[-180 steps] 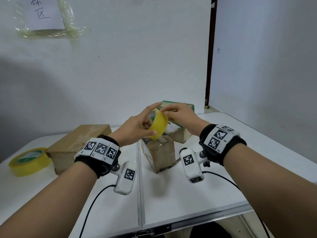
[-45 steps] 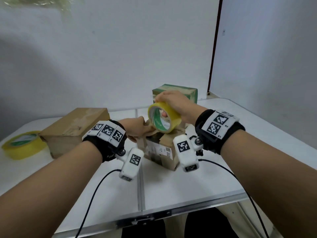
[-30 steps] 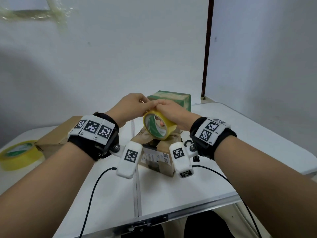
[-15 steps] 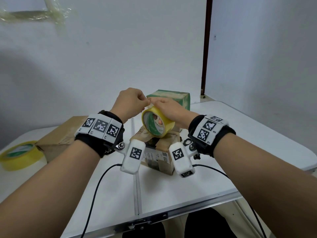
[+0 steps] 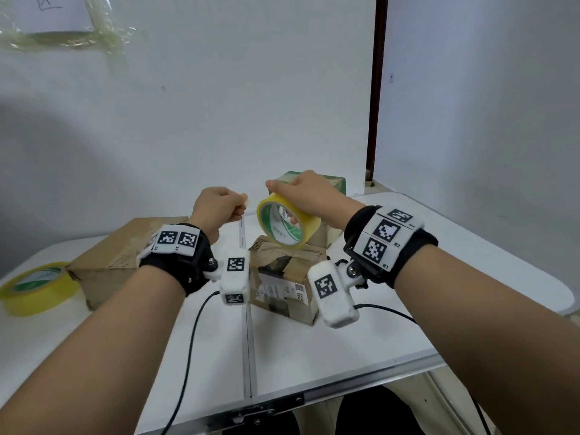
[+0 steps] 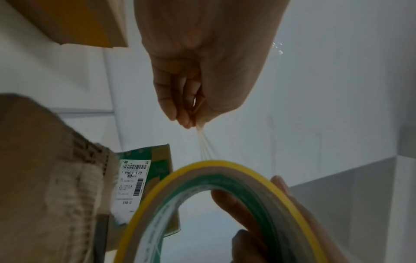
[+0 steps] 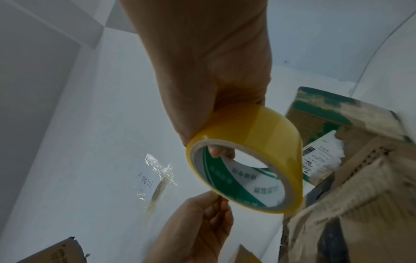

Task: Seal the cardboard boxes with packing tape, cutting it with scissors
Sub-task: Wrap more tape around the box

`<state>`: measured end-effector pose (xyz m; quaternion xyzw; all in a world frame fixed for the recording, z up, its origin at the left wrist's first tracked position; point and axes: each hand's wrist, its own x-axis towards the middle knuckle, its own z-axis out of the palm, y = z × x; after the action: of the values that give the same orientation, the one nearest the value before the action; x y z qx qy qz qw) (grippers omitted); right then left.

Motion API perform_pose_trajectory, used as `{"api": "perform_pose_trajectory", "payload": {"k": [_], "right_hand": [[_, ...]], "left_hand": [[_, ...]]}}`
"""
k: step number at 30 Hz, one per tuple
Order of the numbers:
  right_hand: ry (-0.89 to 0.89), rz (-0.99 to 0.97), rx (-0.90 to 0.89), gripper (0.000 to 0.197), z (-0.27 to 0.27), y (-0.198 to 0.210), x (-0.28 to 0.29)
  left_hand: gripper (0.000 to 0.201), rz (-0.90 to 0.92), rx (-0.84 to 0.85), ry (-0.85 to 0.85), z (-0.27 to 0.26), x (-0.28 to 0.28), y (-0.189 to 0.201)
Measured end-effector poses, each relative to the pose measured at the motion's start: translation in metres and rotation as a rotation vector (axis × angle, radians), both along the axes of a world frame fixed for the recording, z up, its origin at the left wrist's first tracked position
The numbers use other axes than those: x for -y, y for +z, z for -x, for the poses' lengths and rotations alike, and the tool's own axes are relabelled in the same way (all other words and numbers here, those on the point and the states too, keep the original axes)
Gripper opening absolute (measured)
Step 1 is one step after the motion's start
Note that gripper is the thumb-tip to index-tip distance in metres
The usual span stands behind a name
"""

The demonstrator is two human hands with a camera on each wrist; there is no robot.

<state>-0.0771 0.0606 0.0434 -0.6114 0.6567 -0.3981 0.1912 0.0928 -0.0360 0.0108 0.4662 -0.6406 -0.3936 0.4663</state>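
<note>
My right hand grips a yellow packing tape roll, thumb inside the core, held above a small cardboard box. My left hand pinches the free end of the tape, which stretches as a short clear strip from the roll to the fingertips. The small box's top flaps look rumpled and a white label sits on its front. No scissors are in view.
A larger brown box lies at the left and a green-topped box stands behind the small one. A second yellow tape roll rests at the table's left edge. The white folding table has a centre seam.
My hands, joined at the roll half a second ago, have drawn apart. The left hand has moved left with the tape end, and a short strip has come off the roll.
</note>
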Motion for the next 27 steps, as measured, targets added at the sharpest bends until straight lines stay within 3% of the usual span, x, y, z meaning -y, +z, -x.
{"api": "perform_pose_trajectory", "payload": {"k": [3, 9, 12, 19, 27], "right_hand": [[0.015, -0.012, -0.025, 0.045, 0.006, -0.002, -0.003], [0.019, 0.007, -0.067, 0.038, 0.005, -0.005, -0.009], [0.018, 0.008, -0.107, 0.036, 0.001, -0.009, -0.008], [-0.016, 0.015, -0.145, 0.025, -0.007, -0.017, -0.004], [-0.043, 0.006, -0.108, 0.033, -0.005, -0.019, -0.002]], "left_hand": [[0.022, -0.030, -0.064, 0.124, -0.015, 0.013, -0.011], [0.013, -0.351, -0.148, -0.014, -0.028, 0.019, -0.051], [0.014, -0.443, -0.253, 0.005, -0.028, 0.016, -0.064], [0.012, -0.453, -0.318, -0.003, -0.023, 0.007, -0.091], [0.015, -0.460, -0.370, -0.002, -0.015, 0.000, -0.102]]}}
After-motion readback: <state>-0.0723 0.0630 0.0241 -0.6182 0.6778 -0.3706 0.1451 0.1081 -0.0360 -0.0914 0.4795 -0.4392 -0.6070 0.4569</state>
